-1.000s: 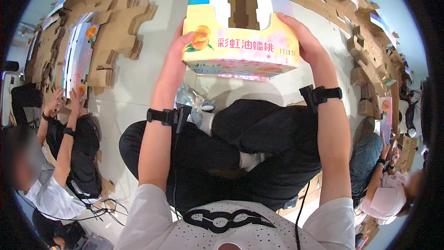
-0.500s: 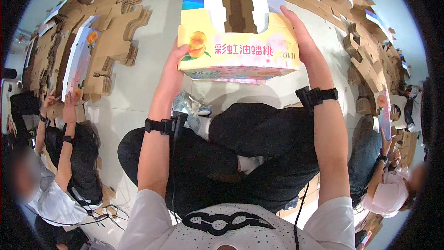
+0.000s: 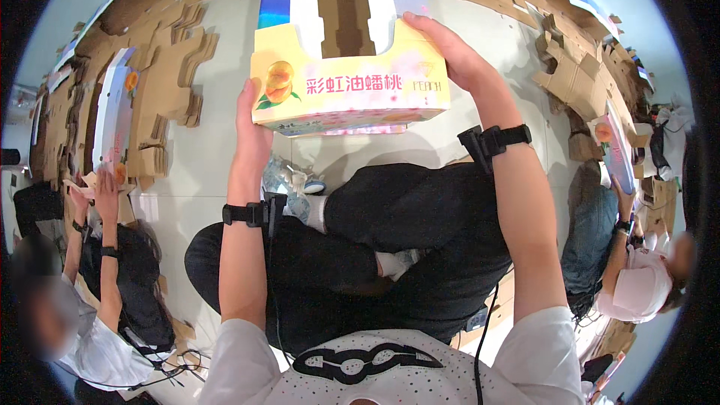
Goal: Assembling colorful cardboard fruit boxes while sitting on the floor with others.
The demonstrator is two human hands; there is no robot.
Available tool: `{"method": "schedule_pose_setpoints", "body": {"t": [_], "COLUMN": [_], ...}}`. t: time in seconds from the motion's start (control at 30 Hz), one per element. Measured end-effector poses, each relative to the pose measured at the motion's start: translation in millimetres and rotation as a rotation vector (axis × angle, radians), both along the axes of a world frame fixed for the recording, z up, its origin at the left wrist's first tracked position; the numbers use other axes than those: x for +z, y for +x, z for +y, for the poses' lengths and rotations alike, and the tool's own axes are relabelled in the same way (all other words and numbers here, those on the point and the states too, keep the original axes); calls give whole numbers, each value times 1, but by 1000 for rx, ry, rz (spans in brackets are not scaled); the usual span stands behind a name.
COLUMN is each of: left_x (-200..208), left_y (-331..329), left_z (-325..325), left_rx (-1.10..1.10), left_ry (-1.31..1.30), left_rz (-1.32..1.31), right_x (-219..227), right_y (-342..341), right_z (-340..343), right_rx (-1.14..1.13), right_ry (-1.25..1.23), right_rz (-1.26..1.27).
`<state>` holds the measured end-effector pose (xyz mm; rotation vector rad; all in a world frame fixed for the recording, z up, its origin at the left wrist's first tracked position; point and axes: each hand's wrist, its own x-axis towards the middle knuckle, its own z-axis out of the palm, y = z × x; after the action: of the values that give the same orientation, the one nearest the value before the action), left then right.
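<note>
Between my hands, above the floor in front of my crossed legs, is a printed cardboard fruit box (image 3: pixel 352 84). Its near wall is yellow and pink with peach pictures, and a wide notch is cut into the upper edge. Brown cardboard shows inside, between white flaps. My left hand (image 3: pixel 253 124) grips the box's lower left corner, thumb up along the side, its other fingers hidden. My right hand (image 3: pixel 454 52) clasps the right side, thumb near the top edge, the remaining fingers out of sight behind the wall.
Flattened brown cardboard pieces (image 3: pixel 169 67) lie in stacks on the left, and more cardboard (image 3: pixel 574 67) on the right. On the left a person's hands (image 3: pixel 101 187) work at a similar printed box (image 3: pixel 112 116). Another person's hand (image 3: pixel 624 199) holds a printed panel (image 3: pixel 616 142) at right.
In the picture the box and both my hands have shifted left. My hold on it looks the same. The left co-worker's hands now have a pale flap between them.
</note>
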<state>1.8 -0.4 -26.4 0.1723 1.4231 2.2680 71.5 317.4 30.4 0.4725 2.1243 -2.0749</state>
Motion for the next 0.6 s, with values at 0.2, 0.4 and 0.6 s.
{"method": "schedule_pose_setpoints", "body": {"t": [0.2, 0.4, 0.6], "left_x": [0, -1, -3], "left_y": [-3, -4, -3], "left_z": [-2, -2, -5], "left_rx": [-5, -1, 6], "left_ry": [6, 29, 39], "left_rz": [9, -1, -14], "right_x": [-2, -13, -18], "right_y": [-1, -10, -15], "right_z": [-5, 8, 9], "right_rx": [-67, -90, -181], "right_ry": [-16, -206, -332], "right_rz": [0, -10, -53]}}
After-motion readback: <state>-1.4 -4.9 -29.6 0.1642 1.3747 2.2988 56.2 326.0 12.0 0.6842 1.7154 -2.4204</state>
